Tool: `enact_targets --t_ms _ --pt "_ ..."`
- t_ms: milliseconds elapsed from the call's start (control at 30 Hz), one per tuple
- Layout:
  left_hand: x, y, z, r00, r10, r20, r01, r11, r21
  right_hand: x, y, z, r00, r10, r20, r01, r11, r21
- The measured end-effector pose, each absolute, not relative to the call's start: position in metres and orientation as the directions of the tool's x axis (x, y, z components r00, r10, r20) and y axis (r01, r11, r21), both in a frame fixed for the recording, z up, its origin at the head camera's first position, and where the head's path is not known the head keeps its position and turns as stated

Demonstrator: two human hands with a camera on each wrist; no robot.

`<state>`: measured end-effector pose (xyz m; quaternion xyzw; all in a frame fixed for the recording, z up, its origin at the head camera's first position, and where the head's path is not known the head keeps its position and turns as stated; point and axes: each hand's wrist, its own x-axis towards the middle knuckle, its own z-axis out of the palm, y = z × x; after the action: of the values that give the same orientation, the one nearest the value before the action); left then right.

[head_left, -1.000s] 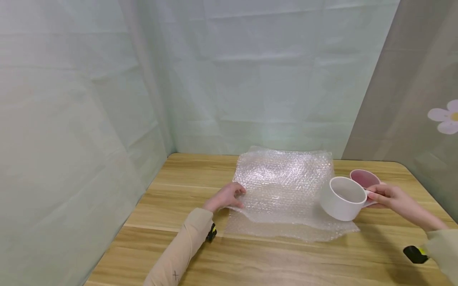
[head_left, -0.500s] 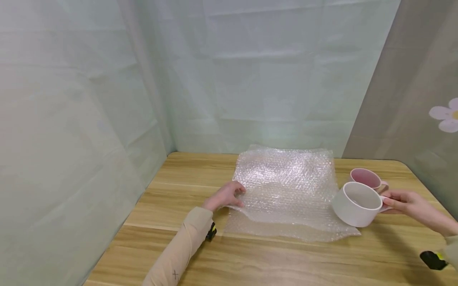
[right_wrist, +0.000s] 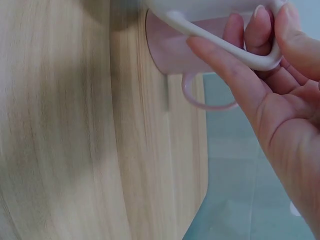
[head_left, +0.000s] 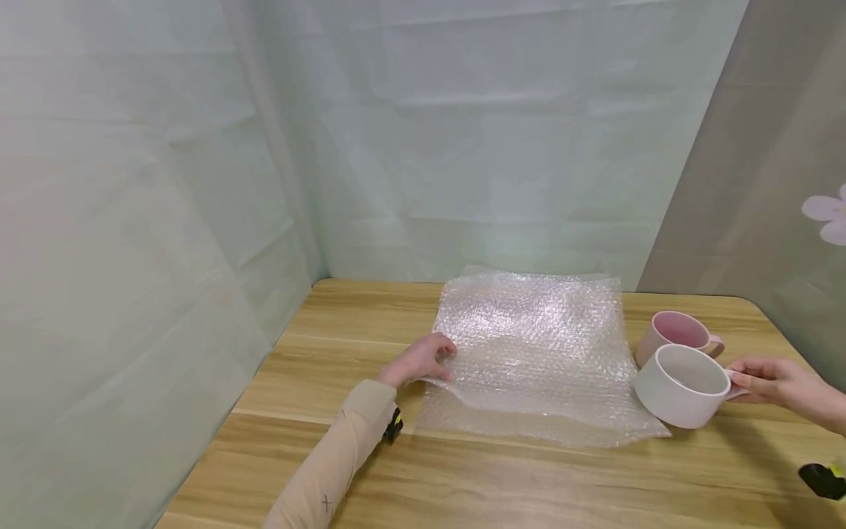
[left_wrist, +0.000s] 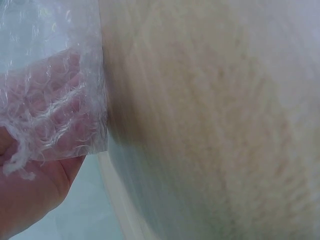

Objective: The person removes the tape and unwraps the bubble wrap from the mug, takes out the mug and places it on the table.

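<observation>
A sheet of clear bubble wrap [head_left: 529, 353] lies folded over on itself, with a lifted front edge. At its left edge my left hand [head_left: 421, 360] holds the film; in the left wrist view the fingers show through the bubble wrap [left_wrist: 55, 100]. My right hand [head_left: 773, 382] grips a wide white mug [head_left: 681, 397] by its handle, upright at the sheet's right edge. The right wrist view shows fingers and thumb around the white handle [right_wrist: 225, 45]. Just behind stands a pink mug [head_left: 651, 342], its handle pointing right; the white mug hides part of it.
Everything is on a wood-grain table [head_left: 317, 323] with rounded back corners. Pale green cloth [head_left: 489, 147] hangs behind and on the left, and a grey-brown panel [head_left: 747, 184] with a flower print is at the right.
My right hand has carried the white mug to the right and toward me, off most of the bubble wrap, uncovering more of the pink mug. The left hand stays in place.
</observation>
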<state>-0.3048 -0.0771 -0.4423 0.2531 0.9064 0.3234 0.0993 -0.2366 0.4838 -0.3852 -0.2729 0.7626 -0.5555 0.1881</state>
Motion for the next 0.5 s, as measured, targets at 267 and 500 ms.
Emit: enact_targets --t_ms 267,500 --pt "-0.303 -0.076 -0.444 -0.848 0.53 -0.014 0.401 0.658 0.638 -0.239 0.501 -0.39 -0.753 -0.657 -0.038 -0.119 0.193 -0.974" --pt "-0.304 -0.077 -0.444 -0.847 0.532 -0.003 0.407 0.651 0.641 -0.239 0.506 -0.394 -0.762 -0.641 -0.092 -0.041 0.189 -0.981"
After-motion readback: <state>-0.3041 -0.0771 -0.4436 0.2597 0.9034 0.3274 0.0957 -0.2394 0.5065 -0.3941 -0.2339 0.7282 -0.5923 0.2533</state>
